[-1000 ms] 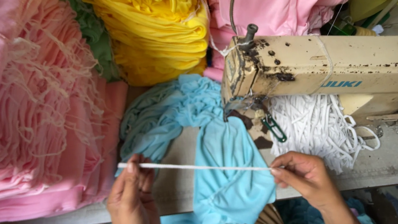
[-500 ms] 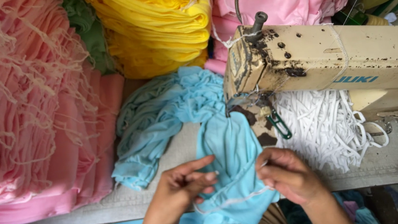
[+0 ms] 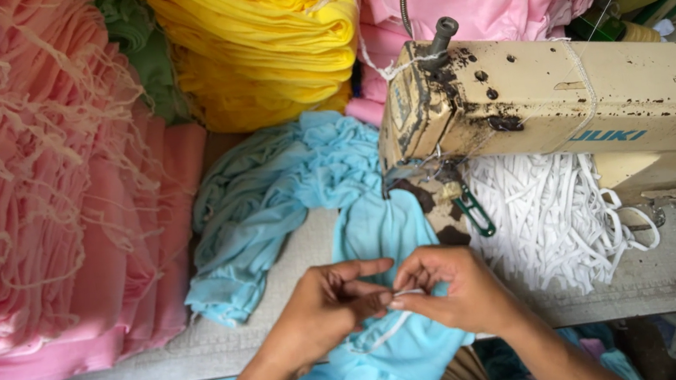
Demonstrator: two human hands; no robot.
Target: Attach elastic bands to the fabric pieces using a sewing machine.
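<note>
Left hand and right hand: fingers pinch white elastic strip over blue fabric at near counter edge | risk: ends slip apart; loop twists

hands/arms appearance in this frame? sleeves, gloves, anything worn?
Both forearms are bare as far as the frame shows: no sleeves visible. The left hand and right hand wear no gloves. No rings, watch or bracelets can be made out. Nails look short and unpainted, though they are small in view.
</note>
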